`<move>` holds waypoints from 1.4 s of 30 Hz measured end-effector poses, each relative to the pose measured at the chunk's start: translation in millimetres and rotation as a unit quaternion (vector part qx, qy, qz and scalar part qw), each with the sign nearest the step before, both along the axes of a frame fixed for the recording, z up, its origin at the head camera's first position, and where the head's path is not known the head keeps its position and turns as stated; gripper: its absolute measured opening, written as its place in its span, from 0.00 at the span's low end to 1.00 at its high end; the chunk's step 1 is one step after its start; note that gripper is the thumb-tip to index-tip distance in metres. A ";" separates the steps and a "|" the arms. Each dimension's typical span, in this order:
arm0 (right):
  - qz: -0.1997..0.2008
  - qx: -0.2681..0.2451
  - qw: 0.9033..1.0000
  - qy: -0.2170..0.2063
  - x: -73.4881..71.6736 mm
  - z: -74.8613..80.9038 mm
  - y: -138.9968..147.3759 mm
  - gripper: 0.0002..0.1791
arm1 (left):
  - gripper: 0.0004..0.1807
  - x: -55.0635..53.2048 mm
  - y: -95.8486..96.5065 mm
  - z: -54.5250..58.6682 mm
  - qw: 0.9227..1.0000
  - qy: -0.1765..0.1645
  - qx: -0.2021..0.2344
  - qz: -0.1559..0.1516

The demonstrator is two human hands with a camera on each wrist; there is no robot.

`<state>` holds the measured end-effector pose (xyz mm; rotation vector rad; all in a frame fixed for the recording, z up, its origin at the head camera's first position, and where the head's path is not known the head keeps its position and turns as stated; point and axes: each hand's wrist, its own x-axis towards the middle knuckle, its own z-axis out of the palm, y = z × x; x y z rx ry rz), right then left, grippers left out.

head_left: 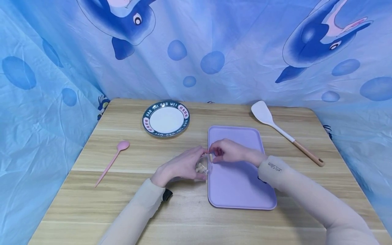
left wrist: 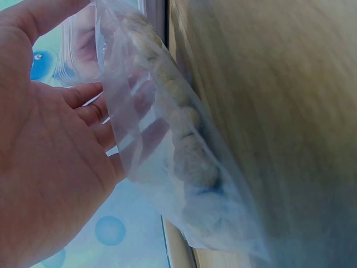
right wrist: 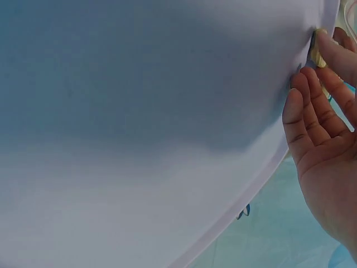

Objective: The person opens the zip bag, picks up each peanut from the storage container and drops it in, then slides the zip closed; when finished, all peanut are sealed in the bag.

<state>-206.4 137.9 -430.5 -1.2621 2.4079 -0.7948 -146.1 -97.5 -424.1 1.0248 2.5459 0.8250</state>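
Note:
A clear plastic bag (head_left: 209,166) lies at the left edge of the lilac tray (head_left: 242,194). My left hand (head_left: 187,165) grips the bag near its mouth, the thumb and fingers spread round it. In the left wrist view, several tan, lumpy peanuts (left wrist: 192,159) lie in a row inside the bag. Over the tray's left rim, my right hand (head_left: 229,150) pinches one pale peanut (right wrist: 318,53) between thumb and finger, close to the bag's opening. The fingertips partly cover this peanut.
A round plate (head_left: 166,119) with a dark patterned rim stands at the back left. Farther left lies a pink spoon (head_left: 123,145). To the tray's right is a white spatula (head_left: 262,113) with a wooden handle. A blue dolphin-print curtain (head_left: 196,51) hangs behind the wooden table (head_left: 92,211).

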 end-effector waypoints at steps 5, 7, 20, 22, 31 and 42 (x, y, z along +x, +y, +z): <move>0.001 0.002 1.000 -0.009 0.6 -1.0 -2.5 0.10 | 0.48 -0.2 0.0 -0.7 1.000 0.000 0.004 -0.001; 0.002 0.002 1.000 -0.010 0.3 -1.4 -2.9 0.09 | 0.48 0.0 -0.1 -0.7 1.000 0.000 0.003 -0.001; -0.011 0.008 1.000 -0.008 2.9 -0.9 4.8 0.06 | 0.49 0.9 -0.7 0.2 1.000 0.000 -0.006 0.000; -0.014 0.003 1.000 -0.007 3.4 -0.4 6.1 0.06 | 0.49 1.3 -1.1 0.8 1.000 -0.003 -0.008 0.002; -0.028 -0.011 1.000 0.009 4.3 3.5 10.9 0.05 | 0.49 2.4 -2.8 1.2 1.000 -0.006 -0.004 0.006; -0.031 -0.062 0.996 0.061 12.2 26.0 24.8 0.08 | 0.49 -0.7 -2.0 3.2 1.000 -0.011 0.002 0.009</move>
